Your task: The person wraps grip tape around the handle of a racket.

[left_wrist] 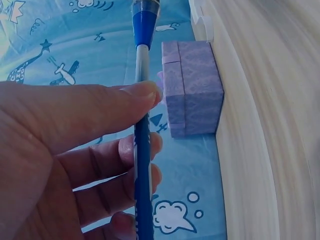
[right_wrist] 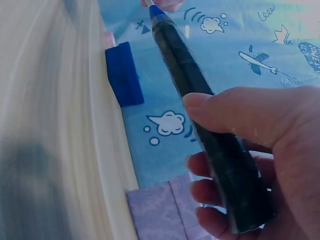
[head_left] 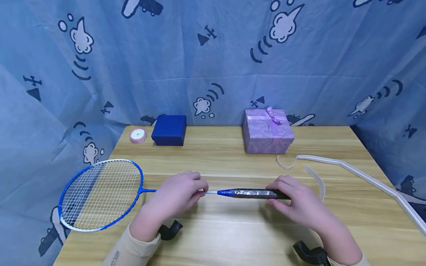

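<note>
A badminton racket (head_left: 227, 193) spans the middle of the head view, its blue-and-white strung head (head_left: 103, 195) to the left and its black handle (head_left: 253, 193) to the right. My left hand (head_left: 178, 192) pinches the thin shaft between thumb and fingers, as the left wrist view also shows at the blue shaft (left_wrist: 143, 175). At the other end my right hand (head_left: 296, 199) grips the black handle near its butt. In the right wrist view the thumb lies along the dark handle (right_wrist: 182, 65) and the fingers curl beneath it.
On the wooden table (head_left: 213, 159) a dark blue box (head_left: 169, 130) and a pink ribbon roll (head_left: 138, 135) stand at the back left. A purple gift box (head_left: 269, 133) with a bow is back right. A long white strip (head_left: 366, 177) and a short curled strip (head_left: 317, 181) lie at right.
</note>
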`<state>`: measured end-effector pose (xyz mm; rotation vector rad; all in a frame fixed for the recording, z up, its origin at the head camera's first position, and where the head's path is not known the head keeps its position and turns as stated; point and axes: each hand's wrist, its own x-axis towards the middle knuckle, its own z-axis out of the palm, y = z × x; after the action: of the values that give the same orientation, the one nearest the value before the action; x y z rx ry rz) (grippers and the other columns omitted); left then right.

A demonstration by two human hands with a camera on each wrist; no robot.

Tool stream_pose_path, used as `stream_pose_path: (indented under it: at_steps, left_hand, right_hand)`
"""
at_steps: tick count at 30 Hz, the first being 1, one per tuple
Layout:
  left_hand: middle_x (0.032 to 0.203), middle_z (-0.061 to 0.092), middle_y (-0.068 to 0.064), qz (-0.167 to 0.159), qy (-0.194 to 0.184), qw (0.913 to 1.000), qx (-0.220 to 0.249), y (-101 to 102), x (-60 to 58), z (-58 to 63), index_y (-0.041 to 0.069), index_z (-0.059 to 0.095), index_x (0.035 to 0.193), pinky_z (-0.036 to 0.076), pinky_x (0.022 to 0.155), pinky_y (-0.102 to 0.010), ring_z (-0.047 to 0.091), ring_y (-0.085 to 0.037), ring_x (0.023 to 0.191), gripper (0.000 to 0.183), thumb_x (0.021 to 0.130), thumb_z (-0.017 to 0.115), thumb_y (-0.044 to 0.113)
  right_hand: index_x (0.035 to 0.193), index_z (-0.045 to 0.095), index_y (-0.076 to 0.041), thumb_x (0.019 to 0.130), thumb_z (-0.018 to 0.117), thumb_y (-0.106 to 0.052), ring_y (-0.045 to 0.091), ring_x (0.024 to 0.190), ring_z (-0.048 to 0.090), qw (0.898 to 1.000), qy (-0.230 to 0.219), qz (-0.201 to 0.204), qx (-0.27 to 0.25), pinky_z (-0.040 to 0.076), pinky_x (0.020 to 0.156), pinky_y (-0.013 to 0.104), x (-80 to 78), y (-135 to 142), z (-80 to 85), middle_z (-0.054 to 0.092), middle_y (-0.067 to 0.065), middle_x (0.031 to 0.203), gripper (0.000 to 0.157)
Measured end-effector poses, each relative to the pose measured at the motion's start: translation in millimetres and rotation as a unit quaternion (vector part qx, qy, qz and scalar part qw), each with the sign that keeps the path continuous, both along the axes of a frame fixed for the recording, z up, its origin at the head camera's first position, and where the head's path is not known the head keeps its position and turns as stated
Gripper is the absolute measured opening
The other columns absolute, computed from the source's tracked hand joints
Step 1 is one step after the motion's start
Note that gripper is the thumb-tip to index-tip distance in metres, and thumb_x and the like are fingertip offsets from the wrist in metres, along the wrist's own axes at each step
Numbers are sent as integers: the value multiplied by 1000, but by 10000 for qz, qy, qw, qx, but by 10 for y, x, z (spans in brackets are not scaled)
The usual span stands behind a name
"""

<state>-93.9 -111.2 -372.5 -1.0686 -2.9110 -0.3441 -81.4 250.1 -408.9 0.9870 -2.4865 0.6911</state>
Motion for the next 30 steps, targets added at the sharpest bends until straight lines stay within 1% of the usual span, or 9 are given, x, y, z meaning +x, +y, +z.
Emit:
stream_pose_path:
  at_steps: [6,11,16,20,22,25,30]
  left_hand:
    - [89,62,13,37,145,9999,24,-7,22,12,29,74,101,49,71,-26,52,-6,78,6,96,76,26]
    - [90,62,12,127,117,9998,40,-6,36,15,28,75,102,48,69,-24,52,-6,79,8,94,77,27]
    - [93,65,10,177,33,9997,149,-42,49,-1,27,75,100,49,69,-26,54,-7,81,9,92,80,26]
    - [93,67,9,73,14,9995,321,-65,52,-18,26,75,98,51,70,-28,56,-8,82,10,91,81,24]
    - [93,66,10,15,86,9993,350,-68,52,-25,26,75,98,51,70,-28,57,-7,82,10,91,82,24]
    - [92,66,12,-17,178,9993,339,-65,50,-32,26,76,98,52,71,-28,58,-7,82,10,91,81,23]
    - [91,65,13,-19,162,9994,316,-54,35,-42,27,76,97,52,70,-27,58,-7,82,10,90,82,23]
  right_hand:
    - [108,71,-23,74,91,-12,-1,87,56,9995,-296,-27,-122,45,79,15,34,16,2,63,-19,99,41]
    - [108,71,-22,78,90,-14,-2,89,56,9983,-495,-100,-284,46,80,15,52,20,-13,63,-21,99,36]
    - [108,71,-20,79,89,-13,-1,90,56,9971,-643,-44,-410,46,80,16,35,3,-36,64,-19,99,34]
    - [107,71,-20,79,89,-12,-1,89,54,9967,-700,-1,-419,45,78,16,26,-1,-58,63,-20,98,35]
    - [107,70,-21,79,89,-12,-2,89,54,9963,-762,18,-405,45,77,15,25,3,-63,63,-20,98,35]
    - [108,69,-22,79,89,-12,-2,88,54,9956,-835,79,-407,45,76,15,27,11,-60,63,-20,99,37]
    - [109,70,-23,78,90,-9,-1,88,56,9948,-927,78,-408,46,76,15,48,37,-38,64,-20,100,40]
